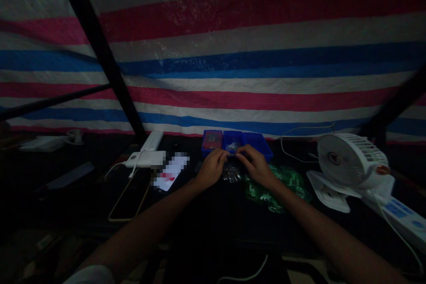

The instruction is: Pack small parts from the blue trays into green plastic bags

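My left hand (211, 167) and my right hand (255, 164) rest close together on a dark table (206, 217), fingers curled and pinched toward each other. What they pinch is too small and dark to make out. Just beyond the fingertips stand three small blue trays (237, 142); the left one holds something red, the middle one small shiny parts. A small clear packet of parts (232, 173) lies between the hands. Green plastic bags (276, 188) lie under and right of my right wrist.
A white clip fan (348, 164) stands at the right with a white power strip (401, 217) beside it. A white power bank (146, 158), a phone (129, 202) and a white card (169, 175) lie at the left. A striped tarp (233, 53) hangs behind.
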{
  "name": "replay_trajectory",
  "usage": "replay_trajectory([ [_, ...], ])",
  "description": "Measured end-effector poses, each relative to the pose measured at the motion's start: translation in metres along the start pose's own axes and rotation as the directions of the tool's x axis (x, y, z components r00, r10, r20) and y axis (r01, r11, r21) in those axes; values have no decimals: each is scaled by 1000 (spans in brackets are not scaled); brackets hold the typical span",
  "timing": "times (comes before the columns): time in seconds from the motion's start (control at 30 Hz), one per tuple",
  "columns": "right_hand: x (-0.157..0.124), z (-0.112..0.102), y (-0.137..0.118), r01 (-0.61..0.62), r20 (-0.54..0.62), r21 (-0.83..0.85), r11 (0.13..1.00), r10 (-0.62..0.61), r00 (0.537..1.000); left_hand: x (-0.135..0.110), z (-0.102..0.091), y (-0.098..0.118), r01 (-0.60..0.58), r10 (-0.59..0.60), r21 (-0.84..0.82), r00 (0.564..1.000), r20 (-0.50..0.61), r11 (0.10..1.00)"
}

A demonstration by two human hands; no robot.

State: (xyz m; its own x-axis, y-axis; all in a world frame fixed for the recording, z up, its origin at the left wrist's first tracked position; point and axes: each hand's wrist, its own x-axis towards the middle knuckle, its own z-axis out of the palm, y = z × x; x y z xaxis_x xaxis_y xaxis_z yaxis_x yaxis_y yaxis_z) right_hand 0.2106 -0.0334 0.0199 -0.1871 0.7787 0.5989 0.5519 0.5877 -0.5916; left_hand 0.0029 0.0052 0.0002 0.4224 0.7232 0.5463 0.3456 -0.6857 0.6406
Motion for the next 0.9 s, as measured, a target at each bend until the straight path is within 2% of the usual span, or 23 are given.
replay_trajectory([
  [0.1,0,0,-1,-10,-44,-31,999,9,999,0,-1,1,1,-1,2,1000,6,1000],
  [0.23,-1,1,4,-85,-98,-44,995,80,992,0,-2,3,15,-15,9,1000,9,1000],
  [0.43,0,-1,10,-186,-226,-57,981,169,959,1,-2,5,-25,22,38,998,65,999],
  [0.7,1,-5,14,-199,-360,-54,979,167,918,0,-2,5,-63,54,83,992,110,995],
  [0.9,3,-7,10,-109,-299,-176,978,52,953,-1,-1,4,-72,58,103,989,134,992],
])
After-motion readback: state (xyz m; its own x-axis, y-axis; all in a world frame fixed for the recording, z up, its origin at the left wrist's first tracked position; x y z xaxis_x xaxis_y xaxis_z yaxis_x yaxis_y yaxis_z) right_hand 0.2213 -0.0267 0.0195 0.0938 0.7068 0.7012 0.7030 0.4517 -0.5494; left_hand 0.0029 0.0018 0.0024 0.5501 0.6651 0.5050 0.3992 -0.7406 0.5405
